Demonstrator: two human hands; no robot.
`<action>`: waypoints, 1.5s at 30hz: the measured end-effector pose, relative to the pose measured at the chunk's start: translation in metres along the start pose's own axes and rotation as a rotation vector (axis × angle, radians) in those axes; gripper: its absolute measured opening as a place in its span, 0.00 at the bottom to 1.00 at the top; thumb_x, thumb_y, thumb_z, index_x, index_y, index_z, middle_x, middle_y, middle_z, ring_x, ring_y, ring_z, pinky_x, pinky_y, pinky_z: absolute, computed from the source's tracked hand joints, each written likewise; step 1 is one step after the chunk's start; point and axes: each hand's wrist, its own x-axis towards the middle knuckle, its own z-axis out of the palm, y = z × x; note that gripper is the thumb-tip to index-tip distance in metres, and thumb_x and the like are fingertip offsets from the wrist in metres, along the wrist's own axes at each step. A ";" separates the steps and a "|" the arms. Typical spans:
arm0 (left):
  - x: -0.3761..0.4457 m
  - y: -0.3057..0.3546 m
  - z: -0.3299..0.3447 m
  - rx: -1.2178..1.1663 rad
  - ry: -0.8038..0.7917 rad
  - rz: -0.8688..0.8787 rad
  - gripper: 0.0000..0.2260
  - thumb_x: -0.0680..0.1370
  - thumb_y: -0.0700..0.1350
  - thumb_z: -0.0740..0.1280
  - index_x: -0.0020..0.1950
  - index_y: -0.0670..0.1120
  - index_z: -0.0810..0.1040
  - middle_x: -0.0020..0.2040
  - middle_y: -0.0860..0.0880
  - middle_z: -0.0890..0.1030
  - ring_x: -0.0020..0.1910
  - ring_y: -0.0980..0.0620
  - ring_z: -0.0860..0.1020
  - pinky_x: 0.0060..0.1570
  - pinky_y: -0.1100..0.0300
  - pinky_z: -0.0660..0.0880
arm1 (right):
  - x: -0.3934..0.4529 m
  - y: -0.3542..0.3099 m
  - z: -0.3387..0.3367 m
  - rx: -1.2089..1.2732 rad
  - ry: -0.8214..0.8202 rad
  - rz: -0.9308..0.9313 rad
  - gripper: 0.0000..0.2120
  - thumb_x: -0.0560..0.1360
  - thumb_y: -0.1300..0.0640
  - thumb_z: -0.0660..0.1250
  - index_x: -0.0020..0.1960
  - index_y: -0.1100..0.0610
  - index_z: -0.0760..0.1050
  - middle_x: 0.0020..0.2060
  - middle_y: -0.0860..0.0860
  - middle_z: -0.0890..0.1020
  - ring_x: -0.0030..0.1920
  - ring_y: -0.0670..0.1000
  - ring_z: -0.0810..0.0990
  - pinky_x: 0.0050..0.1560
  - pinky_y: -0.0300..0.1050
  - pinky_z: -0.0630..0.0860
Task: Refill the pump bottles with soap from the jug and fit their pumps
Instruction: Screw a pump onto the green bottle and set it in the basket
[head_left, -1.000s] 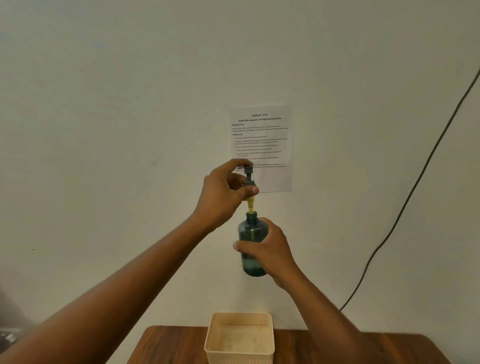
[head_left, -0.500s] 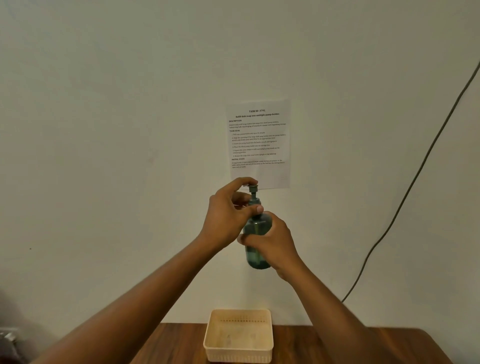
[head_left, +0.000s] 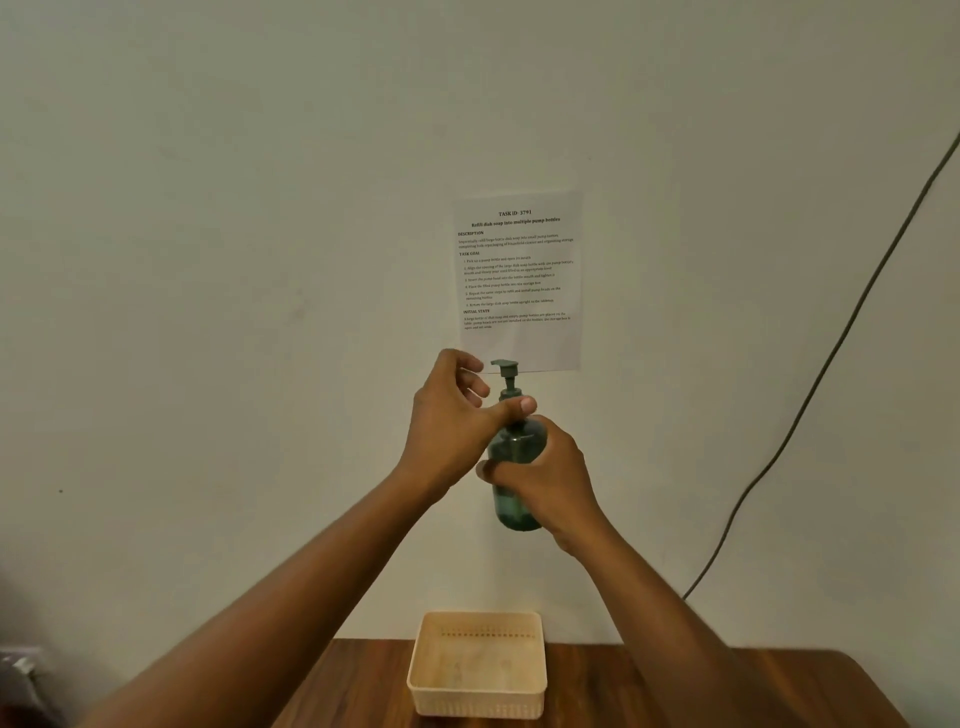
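Observation:
A dark green translucent pump bottle (head_left: 514, 499) is held upright in the air in front of the wall, well above the table. My right hand (head_left: 545, 478) wraps around its body. A green pump (head_left: 506, 376) sits in the bottle's neck, with its head sticking up above my fingers. My left hand (head_left: 452, 415) pinches the pump's collar between thumb and fingers. The soap jug is not in view.
A cream plastic basket (head_left: 478, 699) stands empty on the brown wooden table (head_left: 623, 691) by the wall, straight below the bottle. A printed task sheet (head_left: 519, 280) is stuck on the wall. A dark cable (head_left: 831, 364) runs down the wall at the right.
The pump, raised with its yellow tube showing a second ago, has gone down into the bottle. My left hand has slid to the collar and the pump head has turned sideways.

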 end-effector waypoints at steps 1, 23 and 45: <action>0.000 0.000 0.002 -0.003 0.025 -0.021 0.24 0.69 0.55 0.82 0.57 0.50 0.76 0.45 0.51 0.81 0.43 0.55 0.79 0.42 0.66 0.76 | 0.000 0.000 0.001 -0.004 0.000 0.002 0.29 0.64 0.45 0.79 0.60 0.41 0.69 0.51 0.39 0.76 0.48 0.44 0.77 0.40 0.33 0.70; 0.003 0.028 -0.013 0.013 -0.091 -0.015 0.17 0.68 0.54 0.82 0.46 0.45 0.83 0.41 0.48 0.85 0.40 0.53 0.83 0.41 0.64 0.79 | -0.010 -0.022 -0.010 0.046 0.002 0.005 0.29 0.65 0.47 0.79 0.60 0.40 0.67 0.47 0.33 0.72 0.45 0.43 0.75 0.37 0.33 0.70; 0.002 0.018 -0.012 -0.176 -0.139 0.008 0.11 0.71 0.47 0.81 0.48 0.44 0.86 0.42 0.50 0.87 0.41 0.58 0.84 0.42 0.69 0.79 | -0.015 -0.028 -0.016 0.078 -0.035 0.009 0.28 0.62 0.45 0.79 0.57 0.39 0.70 0.48 0.37 0.76 0.46 0.46 0.79 0.35 0.32 0.72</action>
